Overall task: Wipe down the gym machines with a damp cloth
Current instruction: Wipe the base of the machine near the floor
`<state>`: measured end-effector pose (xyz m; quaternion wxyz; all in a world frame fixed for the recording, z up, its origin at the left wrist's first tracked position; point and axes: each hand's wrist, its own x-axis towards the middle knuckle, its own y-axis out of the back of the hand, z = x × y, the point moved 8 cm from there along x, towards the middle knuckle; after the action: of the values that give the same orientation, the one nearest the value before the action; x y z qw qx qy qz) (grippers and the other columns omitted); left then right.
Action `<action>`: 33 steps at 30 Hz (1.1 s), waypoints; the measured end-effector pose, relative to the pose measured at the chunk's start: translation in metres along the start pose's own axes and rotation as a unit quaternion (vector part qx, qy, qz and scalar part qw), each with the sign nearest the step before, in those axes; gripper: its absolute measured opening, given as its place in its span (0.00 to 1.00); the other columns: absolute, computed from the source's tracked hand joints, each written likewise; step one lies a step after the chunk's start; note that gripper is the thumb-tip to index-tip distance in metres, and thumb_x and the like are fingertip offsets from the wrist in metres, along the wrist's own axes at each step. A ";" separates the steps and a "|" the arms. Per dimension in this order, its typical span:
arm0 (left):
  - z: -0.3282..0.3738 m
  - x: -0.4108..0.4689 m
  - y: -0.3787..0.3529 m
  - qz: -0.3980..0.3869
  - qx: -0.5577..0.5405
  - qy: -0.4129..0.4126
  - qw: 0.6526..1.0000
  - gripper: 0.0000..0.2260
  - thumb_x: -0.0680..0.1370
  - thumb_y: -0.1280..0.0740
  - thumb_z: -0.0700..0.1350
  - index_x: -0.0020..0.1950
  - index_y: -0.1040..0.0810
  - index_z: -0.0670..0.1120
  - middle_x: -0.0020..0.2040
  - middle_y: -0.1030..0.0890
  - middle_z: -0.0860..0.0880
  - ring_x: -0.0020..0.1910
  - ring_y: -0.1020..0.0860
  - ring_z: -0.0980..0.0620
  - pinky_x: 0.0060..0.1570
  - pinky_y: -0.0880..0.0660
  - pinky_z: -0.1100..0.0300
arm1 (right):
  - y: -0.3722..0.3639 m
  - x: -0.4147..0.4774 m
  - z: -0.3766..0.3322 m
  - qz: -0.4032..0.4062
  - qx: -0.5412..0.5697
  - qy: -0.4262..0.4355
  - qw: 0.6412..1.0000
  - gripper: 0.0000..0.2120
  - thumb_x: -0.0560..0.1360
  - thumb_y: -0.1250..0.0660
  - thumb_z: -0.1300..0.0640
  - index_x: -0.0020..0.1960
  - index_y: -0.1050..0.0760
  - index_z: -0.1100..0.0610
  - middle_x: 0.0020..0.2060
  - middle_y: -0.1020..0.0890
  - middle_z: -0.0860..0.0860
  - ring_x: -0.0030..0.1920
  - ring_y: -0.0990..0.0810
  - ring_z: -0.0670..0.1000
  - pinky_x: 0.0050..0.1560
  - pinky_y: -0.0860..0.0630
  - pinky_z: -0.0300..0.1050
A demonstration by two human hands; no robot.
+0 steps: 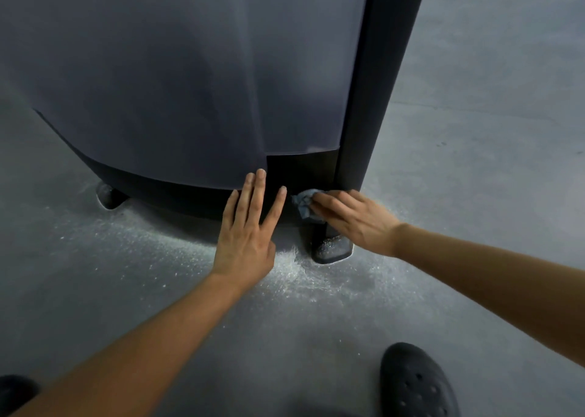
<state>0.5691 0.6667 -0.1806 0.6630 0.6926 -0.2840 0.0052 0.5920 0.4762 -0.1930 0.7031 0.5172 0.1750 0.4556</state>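
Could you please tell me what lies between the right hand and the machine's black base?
A crumpled blue-grey cloth, which the right hand presses against the black base, in the head view.

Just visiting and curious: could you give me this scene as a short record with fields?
Machine: dark grey cover above black base
Cloth: small, blue-grey, bunched
Left hand: flat against the cover's lower edge, fingers straight
Right hand: presses the cloth against the base
Floor: grey, speckled; machine foot rests on it
Shoe: black clog, lower right
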 end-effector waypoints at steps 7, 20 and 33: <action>0.007 0.003 -0.011 0.017 0.007 0.031 0.999 0.45 0.76 0.34 0.42 0.88 0.55 0.45 0.86 0.62 0.34 0.86 0.60 0.34 0.83 0.48 0.35 | 0.053 0.018 0.022 0.162 0.026 -0.086 0.983 0.26 0.83 0.43 0.68 0.81 0.37 0.67 0.79 0.38 0.62 0.70 0.29 0.65 0.62 0.24 0.60; 0.019 0.000 -0.008 -0.022 0.020 0.087 0.996 0.49 0.75 0.29 0.44 0.88 0.56 0.44 0.86 0.64 0.38 0.86 0.62 0.37 0.83 0.49 0.36 | 0.002 0.000 -0.001 0.025 0.015 -0.022 0.999 0.37 0.79 0.33 0.65 0.84 0.44 0.66 0.80 0.40 0.65 0.72 0.30 0.64 0.66 0.24 0.58; 0.028 0.000 -0.006 -0.055 0.028 0.117 0.991 0.50 0.75 0.28 0.45 0.88 0.57 0.43 0.86 0.66 0.38 0.86 0.62 0.39 0.84 0.49 0.38 | -0.010 -0.004 -0.001 0.099 0.003 -0.022 0.995 0.29 0.83 0.41 0.66 0.83 0.42 0.66 0.81 0.40 0.63 0.72 0.32 0.65 0.67 0.25 0.58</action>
<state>0.5614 0.6408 -0.1900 0.6712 0.7201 -0.1658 0.0581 0.5934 0.4733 -0.2033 0.6566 0.5437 0.1088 0.5113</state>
